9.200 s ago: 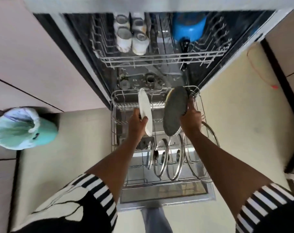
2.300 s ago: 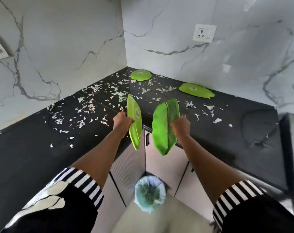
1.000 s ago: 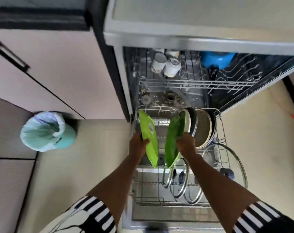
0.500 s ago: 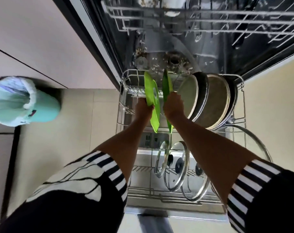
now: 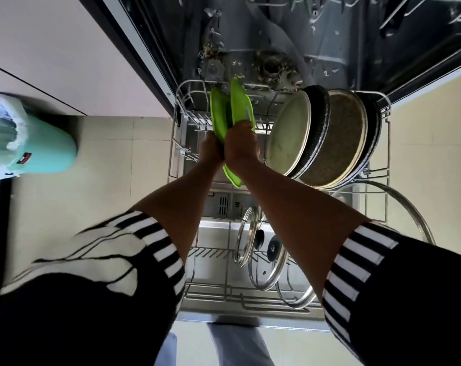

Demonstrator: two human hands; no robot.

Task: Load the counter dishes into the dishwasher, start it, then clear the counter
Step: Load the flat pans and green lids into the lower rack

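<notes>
Lower rack (image 5: 173,154), left side open — left hand (image 5: 210,150), right hand (image 5: 240,146) grip green plates (image 5: 239,107) on edge.

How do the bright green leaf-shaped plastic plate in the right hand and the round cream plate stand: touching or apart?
Apart. The head view shows rack wires between the green plate and the cream plate.

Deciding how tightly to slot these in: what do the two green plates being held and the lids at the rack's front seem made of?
The green leaf-shaped plates: probably plastic or melamine, judging by the uniform bright colour, thin edges and dull sheen. The lids: clear glass, since the lower rack shows through them, with shiny metal rims and dark knobs.
</notes>
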